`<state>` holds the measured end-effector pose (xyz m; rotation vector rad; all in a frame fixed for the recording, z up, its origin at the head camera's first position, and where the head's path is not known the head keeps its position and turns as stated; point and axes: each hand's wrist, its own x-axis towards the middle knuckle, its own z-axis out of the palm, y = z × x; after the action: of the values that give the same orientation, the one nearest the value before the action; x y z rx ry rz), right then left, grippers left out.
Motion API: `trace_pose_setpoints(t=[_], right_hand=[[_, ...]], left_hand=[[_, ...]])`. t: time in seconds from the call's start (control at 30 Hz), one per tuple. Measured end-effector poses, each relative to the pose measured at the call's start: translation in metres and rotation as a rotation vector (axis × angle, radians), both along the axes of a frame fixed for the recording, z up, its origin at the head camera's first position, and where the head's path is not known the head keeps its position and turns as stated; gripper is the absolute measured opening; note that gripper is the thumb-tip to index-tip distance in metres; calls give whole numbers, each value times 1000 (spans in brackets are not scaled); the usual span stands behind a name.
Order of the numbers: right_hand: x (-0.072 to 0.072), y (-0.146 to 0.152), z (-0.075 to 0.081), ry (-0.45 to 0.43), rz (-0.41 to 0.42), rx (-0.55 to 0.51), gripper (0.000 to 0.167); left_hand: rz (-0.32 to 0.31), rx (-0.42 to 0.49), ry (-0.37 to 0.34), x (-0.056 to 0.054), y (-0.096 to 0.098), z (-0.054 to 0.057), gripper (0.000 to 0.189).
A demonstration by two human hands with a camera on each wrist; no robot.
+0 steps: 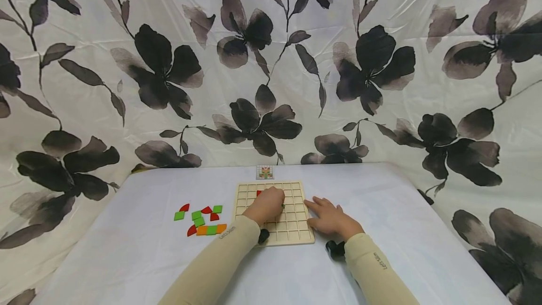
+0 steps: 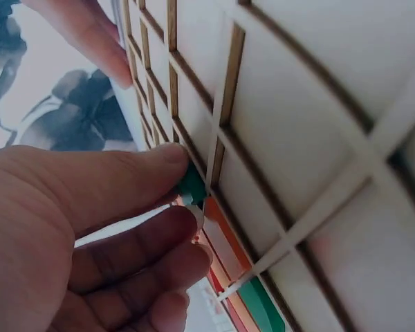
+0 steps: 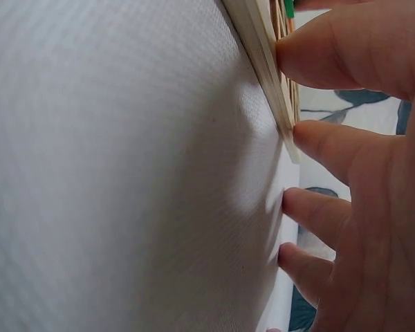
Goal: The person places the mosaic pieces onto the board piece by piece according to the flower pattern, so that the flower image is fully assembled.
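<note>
Over the middle of a wooden grid board (image 1: pixel 292 236), my left hand (image 1: pixel 267 204) pinches a small green tile (image 2: pixel 192 185) between thumb and fingers. The tile is right at a grid cell in the left wrist view. Orange (image 2: pixel 227 232) and green tiles (image 2: pixel 259 303) sit in cells close by, and a red tile (image 1: pixel 259 193) shows near the board's far side. My left hand hides part of the grid. With fingers spread, my right hand (image 1: pixel 332 218) touches the board's right edge (image 3: pixel 263 76) with its thumb and index finger; its other fingertips rest on the cloth.
Left of the board lie loose tiles: green squares (image 1: pixel 196 215), red quarter-circles (image 1: pixel 192 231) and orange pieces (image 1: pixel 201 230). A small pattern card (image 1: pixel 265 172) lies behind the board. A flowered cloth (image 1: pixel 254 121) hangs at the table's back.
</note>
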<state>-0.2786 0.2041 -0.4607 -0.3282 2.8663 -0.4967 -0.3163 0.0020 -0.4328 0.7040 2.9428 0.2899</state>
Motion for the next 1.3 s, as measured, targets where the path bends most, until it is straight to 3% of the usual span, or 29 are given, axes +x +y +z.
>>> trace_pose_setpoints(t=[0.4,0.63,0.93,1.1,1.3], right_hand=[[-1,1,0,-13,-2,11,60],[-3,-1,-2,-21,-3,20,61],[-2,-2,-5,-15,-8,9,61],[-1,-1,-5,-16,-7,-1,61],[-3,-1,-2,-16,-5,26,62]], left_hand=[[53,16,55,1,0,-5,8],[75,47,27,2,-2,-6,16],[36,75,47,7,-11,-9,18],[45,149,35,7,-34,-9,15],[184,147,14,3,-80,2,16]])
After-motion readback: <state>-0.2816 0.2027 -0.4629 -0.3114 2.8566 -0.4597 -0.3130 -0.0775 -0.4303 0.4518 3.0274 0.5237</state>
